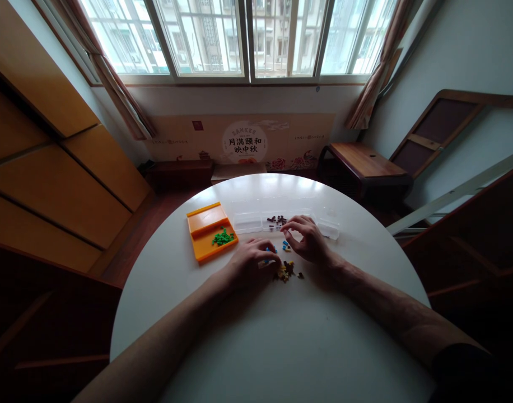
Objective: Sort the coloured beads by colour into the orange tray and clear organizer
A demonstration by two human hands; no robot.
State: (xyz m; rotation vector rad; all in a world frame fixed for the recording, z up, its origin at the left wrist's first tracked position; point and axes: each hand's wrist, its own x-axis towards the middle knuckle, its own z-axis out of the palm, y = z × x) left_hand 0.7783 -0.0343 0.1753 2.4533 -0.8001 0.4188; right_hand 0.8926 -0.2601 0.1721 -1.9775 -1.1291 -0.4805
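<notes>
My left hand (253, 256) rests low over the white table, fingers bent and apart. Small blue bricks (267, 249) show between and beside its fingers. Near its fingertips lies a heap of yellow and dark brown bricks (285, 272). My right hand (307, 239) hovers at the near edge of a clear divided box (247, 223), thumb and index finger brought together; anything between them is too small to make out. Dark brown bricks (276, 220) lie in the box's middle, just beyond these fingertips. A few blue and yellow bricks (286, 245) sit below the right hand.
An orange tray (203, 254) with a pile of green bricks (223, 237) stands left of the clear box. All of it is on a round white table (256, 347). Beyond are a wooden bench (365, 159), a printed cardboard panel (176, 131) and windows.
</notes>
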